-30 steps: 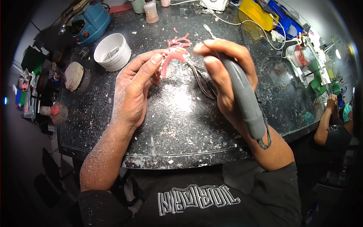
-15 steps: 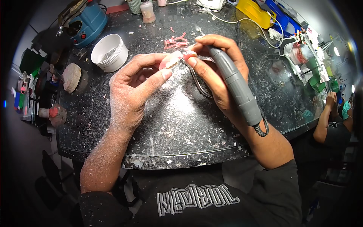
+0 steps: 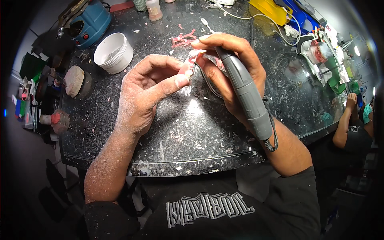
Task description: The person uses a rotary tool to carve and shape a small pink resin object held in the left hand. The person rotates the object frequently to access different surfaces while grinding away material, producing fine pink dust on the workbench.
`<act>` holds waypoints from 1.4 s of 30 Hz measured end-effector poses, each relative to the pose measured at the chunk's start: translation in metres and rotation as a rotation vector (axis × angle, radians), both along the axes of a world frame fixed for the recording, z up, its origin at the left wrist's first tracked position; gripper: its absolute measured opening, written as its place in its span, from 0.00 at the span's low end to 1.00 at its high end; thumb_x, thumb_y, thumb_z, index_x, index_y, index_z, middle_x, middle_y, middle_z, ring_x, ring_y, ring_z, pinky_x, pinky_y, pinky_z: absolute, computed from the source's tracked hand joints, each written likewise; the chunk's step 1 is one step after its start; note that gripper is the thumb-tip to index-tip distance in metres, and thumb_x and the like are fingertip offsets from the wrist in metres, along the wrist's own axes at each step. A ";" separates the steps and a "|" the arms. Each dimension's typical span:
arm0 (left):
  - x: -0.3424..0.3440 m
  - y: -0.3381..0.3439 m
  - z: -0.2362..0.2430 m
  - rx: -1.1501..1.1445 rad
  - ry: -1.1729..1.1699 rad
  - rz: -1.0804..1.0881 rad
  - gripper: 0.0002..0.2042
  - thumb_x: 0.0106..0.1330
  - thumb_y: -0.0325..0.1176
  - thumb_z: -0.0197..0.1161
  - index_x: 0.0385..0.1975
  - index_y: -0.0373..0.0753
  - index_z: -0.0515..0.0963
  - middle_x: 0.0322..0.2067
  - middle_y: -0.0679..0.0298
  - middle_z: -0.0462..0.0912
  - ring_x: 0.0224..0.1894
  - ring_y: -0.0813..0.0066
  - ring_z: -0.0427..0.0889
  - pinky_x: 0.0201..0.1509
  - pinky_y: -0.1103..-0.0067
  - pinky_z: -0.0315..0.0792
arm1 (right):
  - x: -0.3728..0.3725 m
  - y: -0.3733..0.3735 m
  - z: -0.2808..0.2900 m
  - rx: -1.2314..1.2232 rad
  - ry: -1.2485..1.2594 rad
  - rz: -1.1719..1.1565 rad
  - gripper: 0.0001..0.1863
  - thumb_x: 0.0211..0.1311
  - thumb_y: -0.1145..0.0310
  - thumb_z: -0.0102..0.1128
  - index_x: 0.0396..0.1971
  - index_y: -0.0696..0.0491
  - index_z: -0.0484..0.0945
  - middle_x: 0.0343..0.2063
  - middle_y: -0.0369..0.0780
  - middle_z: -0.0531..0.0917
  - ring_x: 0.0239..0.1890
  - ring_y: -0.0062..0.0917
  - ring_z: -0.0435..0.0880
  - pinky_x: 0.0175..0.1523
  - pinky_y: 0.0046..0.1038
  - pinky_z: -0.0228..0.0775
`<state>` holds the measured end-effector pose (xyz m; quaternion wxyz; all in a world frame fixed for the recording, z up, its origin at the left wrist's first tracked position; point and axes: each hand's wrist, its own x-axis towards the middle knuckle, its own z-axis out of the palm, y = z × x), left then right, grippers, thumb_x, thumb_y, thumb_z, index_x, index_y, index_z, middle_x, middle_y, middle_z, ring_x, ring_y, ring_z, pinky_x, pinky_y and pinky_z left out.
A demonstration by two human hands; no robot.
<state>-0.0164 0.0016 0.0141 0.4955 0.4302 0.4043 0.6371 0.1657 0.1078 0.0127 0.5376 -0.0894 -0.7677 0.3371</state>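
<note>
My left hand (image 3: 138,88), dusted with pale powder, pinches a pink and cream denture (image 3: 187,69) between thumb and fingers. My right hand (image 3: 236,66) is wrapped around a dark grey rotary handpiece (image 3: 248,94), with its cord looping at the lower end. The slim bur (image 3: 206,25) at its tip points up and away from the denture. My right thumb and fingers also come up to the denture's far end, and partly hide it. Branching pink pieces (image 3: 183,39) lie on the table just beyond my hands.
White shavings are scattered over the dark table (image 3: 192,136). To the left stand a white tub (image 3: 113,54), a blue machine (image 3: 86,24) and a pale plaster block (image 3: 74,81). A small bottle (image 3: 153,10) and yellow bin (image 3: 272,12) are at the back; another person's arm (image 3: 345,124) shows at right.
The denture has been turned in my left fingers and now looks narrower. My right hand and the handpiece have shifted slightly, the handpiece's lower end coming nearer to me.
</note>
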 end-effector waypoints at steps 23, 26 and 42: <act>0.002 0.000 -0.001 0.110 0.303 0.256 0.21 0.66 0.21 0.70 0.60 0.31 0.80 0.54 0.56 0.85 0.59 0.71 0.82 0.69 0.73 0.71 | 0.008 -0.016 0.015 -0.421 -0.027 0.285 0.13 0.72 0.72 0.57 0.50 0.63 0.76 0.44 0.48 0.85 0.48 0.28 0.87 0.59 0.31 0.80; -0.001 -0.002 -0.004 0.114 0.358 0.274 0.21 0.65 0.22 0.71 0.60 0.30 0.80 0.56 0.55 0.85 0.60 0.70 0.81 0.72 0.71 0.68 | 0.012 -0.024 0.032 -0.626 -0.098 0.334 0.18 0.70 0.67 0.66 0.54 0.59 0.76 0.49 0.43 0.84 0.51 0.22 0.82 0.60 0.29 0.74; 0.015 -0.009 0.009 -0.011 0.457 0.387 0.18 0.66 0.25 0.72 0.57 0.33 0.84 0.49 0.58 0.89 0.53 0.76 0.85 0.63 0.78 0.76 | 0.003 -0.016 0.010 -0.237 -0.016 0.153 0.11 0.63 0.71 0.70 0.42 0.57 0.82 0.33 0.36 0.84 0.34 0.16 0.84 0.40 0.21 0.76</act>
